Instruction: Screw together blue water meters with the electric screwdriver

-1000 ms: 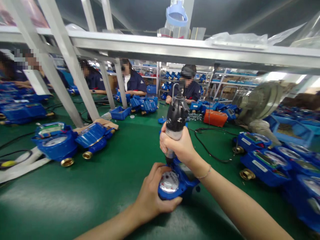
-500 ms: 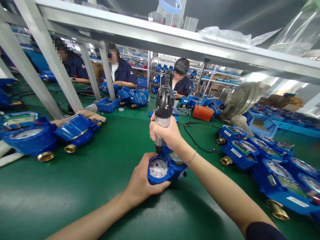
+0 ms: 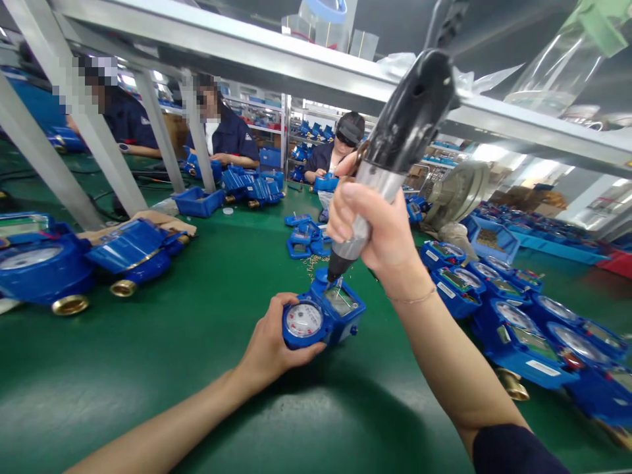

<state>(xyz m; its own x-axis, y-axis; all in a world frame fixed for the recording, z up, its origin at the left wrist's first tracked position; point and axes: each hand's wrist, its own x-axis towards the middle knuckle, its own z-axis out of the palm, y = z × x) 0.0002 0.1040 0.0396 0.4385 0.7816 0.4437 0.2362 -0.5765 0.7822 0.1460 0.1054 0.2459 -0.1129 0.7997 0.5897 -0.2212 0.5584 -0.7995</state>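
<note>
My left hand (image 3: 271,339) wraps round the dial side of a blue water meter (image 3: 340,322) on the green table. The meter's round white dial faces up, and beside it is a square clear window. My right hand (image 3: 378,227) grips an electric screwdriver (image 3: 415,112) by its silver lower body. The tool leans, its black top towards the upper right, and its dark tip is just above the meter's far edge. Whether the bit touches the meter I cannot tell. Past the meter lie small brass-coloured screws (image 3: 310,266) and several blue frame-like parts (image 3: 302,237).
Blue meters with brass fittings crowd the right (image 3: 523,336) and the left (image 3: 131,257). A metal shelf (image 3: 237,49) spans overhead on slanted posts. A small blue bin (image 3: 200,203) stands behind, and a grey fan (image 3: 459,194) at back right. Co-workers (image 3: 224,131) sit across the table.
The screwdriver in my right hand has gone from upright to leaning, up and right, with its tip moved from beside the dial towards the window side. My left hand still holds the meter.
</note>
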